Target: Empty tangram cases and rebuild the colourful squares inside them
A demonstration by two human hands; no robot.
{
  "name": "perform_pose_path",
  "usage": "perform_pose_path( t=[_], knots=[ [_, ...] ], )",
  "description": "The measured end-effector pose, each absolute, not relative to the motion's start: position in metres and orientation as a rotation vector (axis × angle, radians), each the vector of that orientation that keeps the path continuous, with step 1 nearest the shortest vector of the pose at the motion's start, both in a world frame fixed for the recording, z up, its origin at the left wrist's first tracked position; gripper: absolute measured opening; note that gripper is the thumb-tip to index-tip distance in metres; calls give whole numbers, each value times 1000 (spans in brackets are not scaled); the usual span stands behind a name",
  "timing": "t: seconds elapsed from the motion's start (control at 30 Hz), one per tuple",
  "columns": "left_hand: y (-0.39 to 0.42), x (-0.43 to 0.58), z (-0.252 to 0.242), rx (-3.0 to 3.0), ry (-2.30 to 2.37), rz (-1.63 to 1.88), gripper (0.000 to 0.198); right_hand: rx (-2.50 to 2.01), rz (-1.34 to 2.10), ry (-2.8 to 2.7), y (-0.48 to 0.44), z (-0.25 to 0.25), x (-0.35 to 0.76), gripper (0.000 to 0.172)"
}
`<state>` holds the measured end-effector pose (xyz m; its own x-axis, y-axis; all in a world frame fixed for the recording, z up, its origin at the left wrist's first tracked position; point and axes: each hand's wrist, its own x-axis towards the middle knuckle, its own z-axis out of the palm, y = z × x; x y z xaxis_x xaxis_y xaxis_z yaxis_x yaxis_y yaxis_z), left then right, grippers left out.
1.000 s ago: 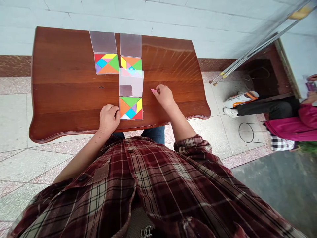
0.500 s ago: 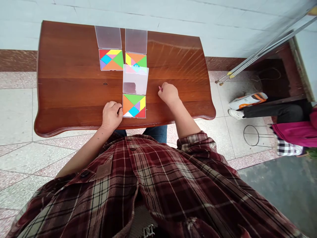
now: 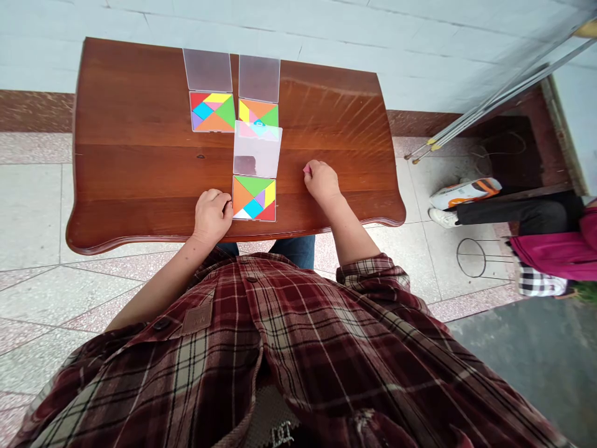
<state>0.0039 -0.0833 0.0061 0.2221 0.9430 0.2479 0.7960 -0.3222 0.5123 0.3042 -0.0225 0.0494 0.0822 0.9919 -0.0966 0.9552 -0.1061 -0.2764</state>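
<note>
Head view: the right hand (image 3: 323, 182) pinches a pink piece (image 3: 306, 168) between the nearest tray (image 3: 240, 214) and the table's right edge (image 3: 394, 168), the left hand (image 3: 212, 214) curls, grip unclear, and this handling step seemingly calls for a steady pinch.

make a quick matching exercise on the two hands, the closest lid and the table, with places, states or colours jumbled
1. left hand
2. right hand
3. clear lid of the nearest case
4. table

A. pinching a pink piece
B. reddish brown
C. at the nearest case's left edge
D. overlapping the case behind

Pairs: 1-C, 2-A, 3-D, 4-B
</note>
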Motion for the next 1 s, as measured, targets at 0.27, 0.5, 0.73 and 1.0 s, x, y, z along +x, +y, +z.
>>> perform_pose_path(
  t=[0.27,0.5,0.73,1.0],
  knots=[
    [-84,5,6,2207,1650,774,16,-1640,663,-2307,-62,82,243,23],
    [-84,5,6,2218,1616,779,17,-1496,569,-2753,-91,65,190,28],
    [-84,6,6,2219,1616,760,19,-1500,429,-2794,-95,54,188,28],
    [-84,6,7,2220,1623,775,17,-1458,545,-2795,-97,55,192,24]
  ],
)
